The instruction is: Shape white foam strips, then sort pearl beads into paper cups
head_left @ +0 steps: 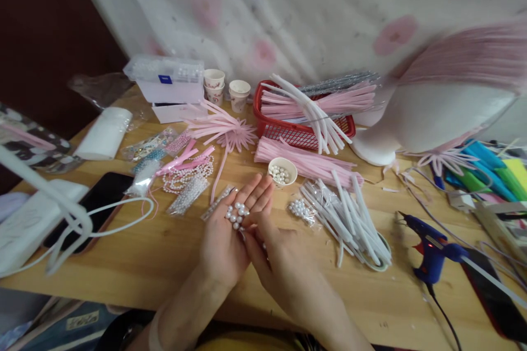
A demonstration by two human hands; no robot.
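White pearl beads [237, 215] lie in a small heap on the palm of my left hand [224, 244], which is turned up and cupped around them. My right hand [282, 255] reaches across that palm, its thumb and curled fingers touching the near side of the heap. A whitish speck shows between the right thumb and fingers, too small to name. Just beyond the left fingertips stands a paper cup [283, 171] with more pearl beads inside. To the right of my hands, a small clear bag [302, 210] of pearl beads lies on the wooden table [164, 263].
Behind stand a red basket [280, 130] of pipe cleaners, paper cups [239, 94] and a clear-lidded box [164, 79]. White pipe cleaners [349, 225] and a blue glue gun [432, 252] lie right. Bead bags [187, 194], a phone [93, 211] and a white cable [123, 200] are left.
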